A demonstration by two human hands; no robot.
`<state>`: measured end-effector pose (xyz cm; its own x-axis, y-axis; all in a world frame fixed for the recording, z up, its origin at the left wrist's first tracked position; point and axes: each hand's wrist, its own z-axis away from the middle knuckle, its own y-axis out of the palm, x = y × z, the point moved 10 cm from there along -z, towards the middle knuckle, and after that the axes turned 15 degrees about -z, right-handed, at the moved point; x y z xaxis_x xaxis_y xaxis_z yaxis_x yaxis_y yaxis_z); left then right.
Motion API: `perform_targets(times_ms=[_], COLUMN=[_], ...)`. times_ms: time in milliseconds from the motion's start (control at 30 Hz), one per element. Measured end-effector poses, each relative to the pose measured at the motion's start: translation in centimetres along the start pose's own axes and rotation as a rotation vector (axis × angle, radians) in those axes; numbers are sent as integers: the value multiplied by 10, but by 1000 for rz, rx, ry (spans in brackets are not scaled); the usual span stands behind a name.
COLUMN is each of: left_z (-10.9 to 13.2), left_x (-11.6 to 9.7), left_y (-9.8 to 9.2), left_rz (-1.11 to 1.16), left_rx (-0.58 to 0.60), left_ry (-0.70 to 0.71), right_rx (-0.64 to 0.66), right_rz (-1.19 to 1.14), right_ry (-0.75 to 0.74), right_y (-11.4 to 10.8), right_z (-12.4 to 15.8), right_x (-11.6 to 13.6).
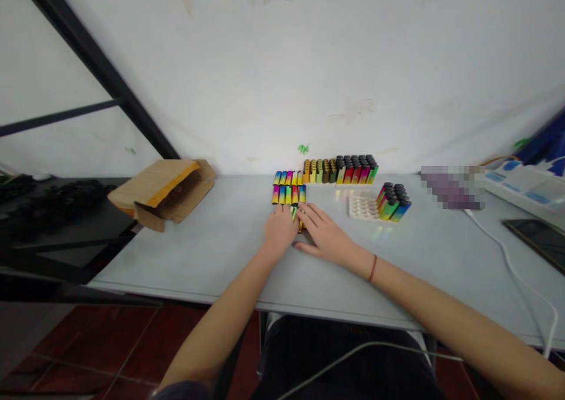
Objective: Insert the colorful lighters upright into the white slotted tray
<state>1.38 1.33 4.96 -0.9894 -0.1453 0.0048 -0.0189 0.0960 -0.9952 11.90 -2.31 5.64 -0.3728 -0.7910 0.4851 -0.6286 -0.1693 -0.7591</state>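
My left hand (279, 230) and my right hand (324, 233) lie close together on a grey-white table (198, 259). Their fingertips touch a block of rainbow-patterned lighters (288, 194) standing in rows, and several lighters between my hands are partly hidden. Farther back stands a row of lighters with dark caps (339, 170). To the right, a cluster of lighters (392, 203) sits beside a white holed tray (362, 207). Neither hand reaches the tray.
A flattened cardboard box (161, 191) lies at the table's left end. On the right are a blurred object (452, 187), a white power strip (525, 188), a white cable (512, 265) and a black phone (536, 241). A white wall rises behind the table.
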Motion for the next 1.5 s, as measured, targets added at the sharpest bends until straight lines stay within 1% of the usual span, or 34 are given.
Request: perform_targets(times_ms=[67, 100, 167, 233, 333, 400, 467, 567, 633, 733, 833, 900, 967, 1000, 1100, 1167, 1267, 1400, 1500], left_z=[1, 1, 1, 1, -1, -4, -9, -20, -28, -37, -37, -34, -27, -23, -7, -1, -4, -10, -11], left_x=[1, 3, 9, 14, 15, 13, 16, 27, 32, 26, 18, 21, 31, 35, 44, 48, 49, 43, 45], left_y=[1, 1, 2, 4, 9, 10, 10, 11, 12, 12, 3, -7, -13, -13, -6, -1, 4, 5, 2], left_rz=[27, 54, 128, 201, 234, 209, 172, 107, 70, 31, 51, 96, 139, 159, 215, 239, 253, 219, 166], left_rx=[-53, -83, -144, -180, -171, -168, -182, -196, -202, -242, -326, -370, -357, -319, -161, -113, -115, -161, -233], left_ry=[5, 2, -10, -20, 1, 26, 39, 48, 92, 235, 350, 374, 407, 447, 620, 686, 718, 748, 693], right_rx=[26, 39, 54, 63, 75, 100, 153, 236, 257, 240, 203, 171, 126, 101, 45, 38, 49, 58, 39], right_rz=[-40, -51, -58, -52, -24, 1, 22, 40, 48, 52, 33, 4, -27, -40, -58, -63, -76, -122, -173], right_ry=[2, 13, 21, 8, 3, 43, 99, 151, 157, 114, 54, 33, 26, 25, 33, 39, 48, 85, 92], right_y=[17, 22, 24, 22, 19, 20, 23, 28, 28, 27, 25, 22, 16, 12, 1, 0, 4, 11, 10], right_z=[-14, -17, -18, -15, -15, -17, -19, -22, -24, -28, -29, -26, -18, -13, -1, 2, -3, -15, -17], right_x=[-12, -18, -23, -21, -15, -16, -19, -21, -21, -16, -14, -17, -22, -25, -34, -39, -42, -47, -48])
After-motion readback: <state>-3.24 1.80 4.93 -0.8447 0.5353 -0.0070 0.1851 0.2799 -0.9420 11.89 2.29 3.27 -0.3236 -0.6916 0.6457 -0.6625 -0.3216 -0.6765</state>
